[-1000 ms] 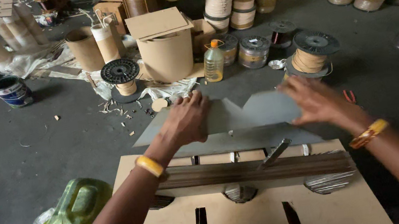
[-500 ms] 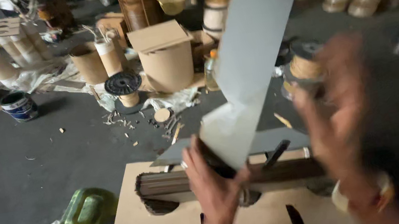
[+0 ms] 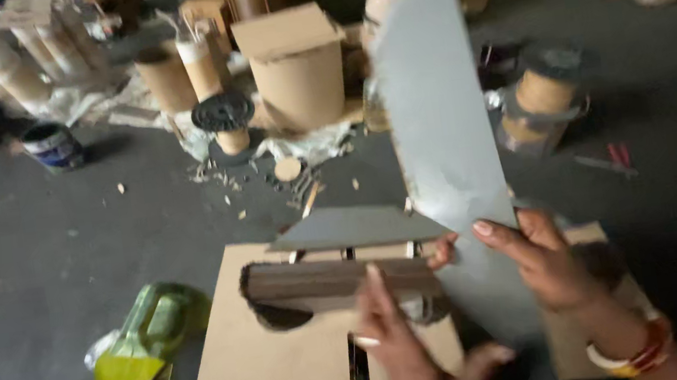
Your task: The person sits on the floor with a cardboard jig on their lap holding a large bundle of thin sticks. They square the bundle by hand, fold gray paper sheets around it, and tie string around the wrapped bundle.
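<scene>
My right hand grips the lower part of a long grey sheet and holds it upright and tilted, so it hides part of the background. My left hand is low in the middle and blurred. Its fingers point up against a dark brown stack of strips, right beside the sheet's bottom end; whether it holds anything is unclear. The stack lies on a flat brown cardboard board with slots. A second grey sheet piece lies flat behind the stack. My right wrist wears orange bangles.
A green and yellow plastic can lies left of the board. Behind it on the grey floor stand a cardboard box, a black spool, a wire reel, a paint tin and many cardboard tubes. Red-handled pliers lie at the right.
The grey sheet was lifted from lying flat on the board to upright. My right hand has taken its lower edge, and my left hand has dropped towards the brown stack.
</scene>
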